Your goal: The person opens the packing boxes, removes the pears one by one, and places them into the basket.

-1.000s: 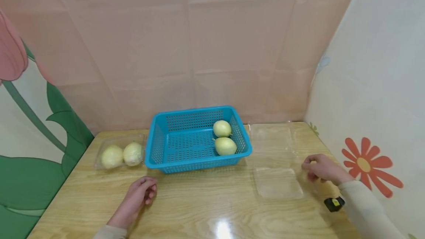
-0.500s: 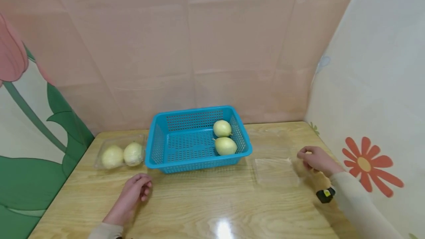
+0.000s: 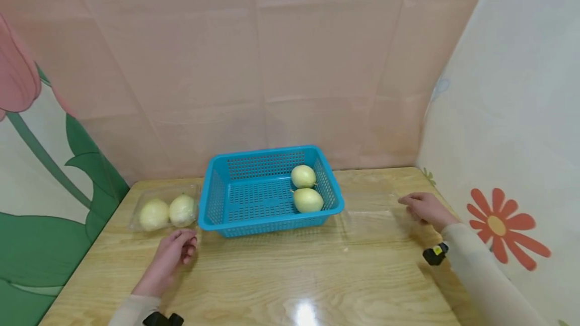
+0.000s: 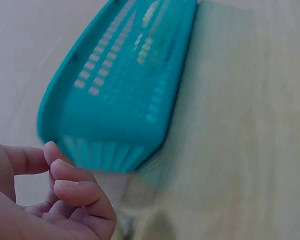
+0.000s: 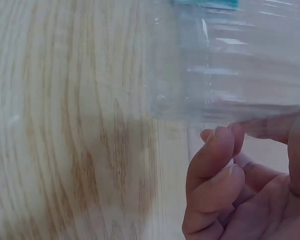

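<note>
Beside the blue basket (image 3: 272,222), the right hand (image 3: 428,210) is pinching a clear container (image 3: 371,223)

The container is sitting just right of the basket, its edge meeting the right fingers (image 5: 215,160), which are pressing together there. The basket is standing between the two hands, holding two pale fruits (image 3: 308,200) against its right side. Farther left, a clear box (image 3: 158,192) is carrying two more round fruits (image 3: 154,214) on the worktop (image 3: 272,275). Near that box, the left hand (image 3: 169,255) is hanging with fingers loosely curling, thumb tip meeting a fingertip. The right wrist view is showing the container's ridged plastic, which is barely showing in the head view; only the head view is showing all four fruits clearly.
</note>
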Motion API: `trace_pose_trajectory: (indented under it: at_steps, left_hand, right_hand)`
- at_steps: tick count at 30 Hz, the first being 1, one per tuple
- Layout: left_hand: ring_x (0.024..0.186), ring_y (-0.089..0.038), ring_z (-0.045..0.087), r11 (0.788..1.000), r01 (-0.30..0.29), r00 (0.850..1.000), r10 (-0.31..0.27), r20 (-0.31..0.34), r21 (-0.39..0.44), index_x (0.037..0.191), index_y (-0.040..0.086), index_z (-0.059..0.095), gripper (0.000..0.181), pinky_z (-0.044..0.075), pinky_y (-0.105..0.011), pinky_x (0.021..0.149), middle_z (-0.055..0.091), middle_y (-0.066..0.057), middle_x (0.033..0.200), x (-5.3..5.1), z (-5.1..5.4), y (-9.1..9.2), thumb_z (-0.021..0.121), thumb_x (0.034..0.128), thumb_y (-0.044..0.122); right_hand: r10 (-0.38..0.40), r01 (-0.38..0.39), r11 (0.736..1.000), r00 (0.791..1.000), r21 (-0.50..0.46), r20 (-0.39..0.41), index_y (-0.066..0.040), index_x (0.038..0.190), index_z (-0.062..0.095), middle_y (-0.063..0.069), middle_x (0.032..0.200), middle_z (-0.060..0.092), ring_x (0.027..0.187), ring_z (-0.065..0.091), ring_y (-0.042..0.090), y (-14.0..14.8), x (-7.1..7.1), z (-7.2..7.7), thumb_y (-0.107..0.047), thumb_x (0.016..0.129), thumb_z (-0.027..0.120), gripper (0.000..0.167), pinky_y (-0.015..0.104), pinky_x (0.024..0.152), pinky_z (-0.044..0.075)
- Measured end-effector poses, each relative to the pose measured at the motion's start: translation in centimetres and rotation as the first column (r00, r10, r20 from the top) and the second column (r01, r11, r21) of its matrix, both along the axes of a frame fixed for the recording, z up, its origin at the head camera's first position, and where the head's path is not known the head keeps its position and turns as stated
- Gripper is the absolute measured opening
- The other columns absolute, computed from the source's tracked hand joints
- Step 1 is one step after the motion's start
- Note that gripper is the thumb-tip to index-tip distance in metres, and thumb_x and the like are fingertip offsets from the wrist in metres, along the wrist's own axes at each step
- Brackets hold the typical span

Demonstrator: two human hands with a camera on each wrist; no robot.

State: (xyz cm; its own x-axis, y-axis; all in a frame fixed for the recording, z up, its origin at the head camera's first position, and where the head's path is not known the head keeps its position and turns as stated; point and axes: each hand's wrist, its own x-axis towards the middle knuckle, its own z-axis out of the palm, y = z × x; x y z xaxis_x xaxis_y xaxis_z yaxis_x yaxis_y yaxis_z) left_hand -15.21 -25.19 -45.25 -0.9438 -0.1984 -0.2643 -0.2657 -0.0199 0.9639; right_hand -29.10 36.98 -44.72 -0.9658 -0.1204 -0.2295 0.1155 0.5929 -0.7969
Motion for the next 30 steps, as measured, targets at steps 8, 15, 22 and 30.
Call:
trace_pose_trajectory:
  at_steps: [8, 15, 22, 30]
  left_hand:
    - [0.065, -0.006, 0.05, 0.997, -0.02, 0.998, 0.015, 0.068, 0.071, 0.089, 0.015, 0.058, 0.022, 0.04, -0.02, 0.055, 0.056, 0.006, 0.079, -0.8, 0.5, -4.1, 0.042, 0.105, 0.021]
    - [0.064, -0.004, 0.055, 0.993, -0.045, 0.991, 0.031, 0.131, 0.107, 0.087, 0.019, 0.053, 0.026, 0.043, -0.02, 0.057, 0.058, 0.009, 0.08, -1.3, 0.1, -7.6, 0.037, 0.1066, 0.026]
    - [0.071, -0.004, 0.059, 0.992, -0.066, 0.987, 0.048, 0.155, 0.108, 0.101, 0.014, 0.049, 0.026, 0.046, -0.023, 0.062, 0.062, 0.012, 0.084, -0.9, -0.3, -9.6, 0.031, 0.1082, 0.033]
    - [0.08, -0.002, 0.062, 0.982, -0.109, 0.987, 0.089, 0.133, 0.156, 0.117, 0.016, 0.04, 0.021, 0.048, -0.022, 0.066, 0.065, 0.016, 0.087, -0.9, -0.5, -10.8, 0.028, 0.1084, 0.032]
  right_hand:
    - [-0.015, 0.014, 1.0, 0.999, 0.015, 0.039, 0.011, 0.141, 0.046, 0.001, 0.073, 0.055, 0.064, 0.057, 0.015, 0.1, 0.2, 0.1, -0.051, 0.104, 0.042, 0.072, 0.033, 0.057, 0.049]
    - [-0.028, 0.029, 0.999, 0.999, -0.024, 0.036, 0.013, 0.137, 0.046, 0.005, 0.079, 0.059, 0.065, 0.058, 0.016, 0.5, 0.8, 0.3, -0.056, 0.105, 0.031, 0.078, 0.033, 0.057, 0.049]
    - [-0.079, 0.082, 0.996, 0.995, 0.043, -0.067, 0.014, 0.126, 0.048, 0.007, 0.077, 0.054, 0.066, 0.059, 0.021, 0.1, 1.5, 1.0, -0.058, 0.104, 0.025, 0.079, 0.036, 0.057, 0.049]
    - [-0.07, 0.145, 0.963, 0.949, 0.228, -0.307, 0.006, 0.114, 0.056, 0.015, 0.08, 0.059, 0.066, 0.057, 0.026, -1.5, 3.6, 2.8, -0.056, 0.105, 0.027, 0.069, 0.037, 0.055, 0.046]
